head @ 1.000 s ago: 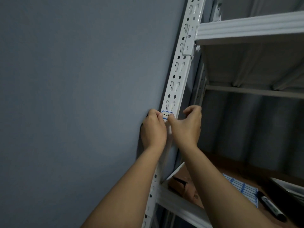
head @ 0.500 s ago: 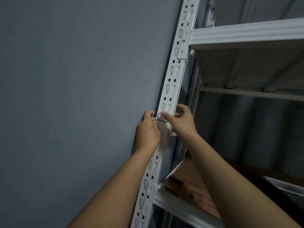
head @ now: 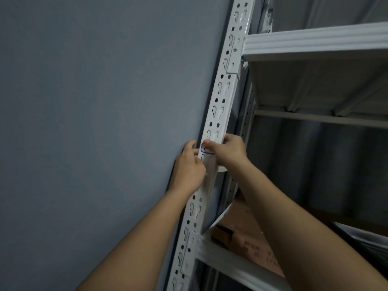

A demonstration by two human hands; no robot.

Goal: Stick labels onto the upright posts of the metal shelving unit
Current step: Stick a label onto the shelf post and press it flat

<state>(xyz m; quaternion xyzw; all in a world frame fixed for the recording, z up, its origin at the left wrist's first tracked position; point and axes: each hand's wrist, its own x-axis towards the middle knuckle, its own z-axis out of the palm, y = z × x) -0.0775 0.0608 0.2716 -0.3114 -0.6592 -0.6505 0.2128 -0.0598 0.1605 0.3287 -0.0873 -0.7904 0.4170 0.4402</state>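
A white perforated upright post (head: 222,97) of the metal shelving unit runs up the middle of the view, against a grey wall. A small white label with a blue border (head: 204,151) lies on the post's front face. My right hand (head: 227,151) covers most of the label, its thumb pressing on the label's top and its fingers curled round the post's right edge. My left hand (head: 189,166) is at the post's left edge, fingers curled and its thumb tip beside the label. Most of the label is hidden.
A white shelf beam (head: 315,39) joins the post above the hands and another shelf beam (head: 235,267) below. A brown cardboard box (head: 249,238) lies on the lower shelf. The grey wall (head: 94,122) fills the left side.
The view has shifted up and left, so the label sheet and marker on the lower shelf are out of sight. My right hand has moved over the label, hiding its writing.
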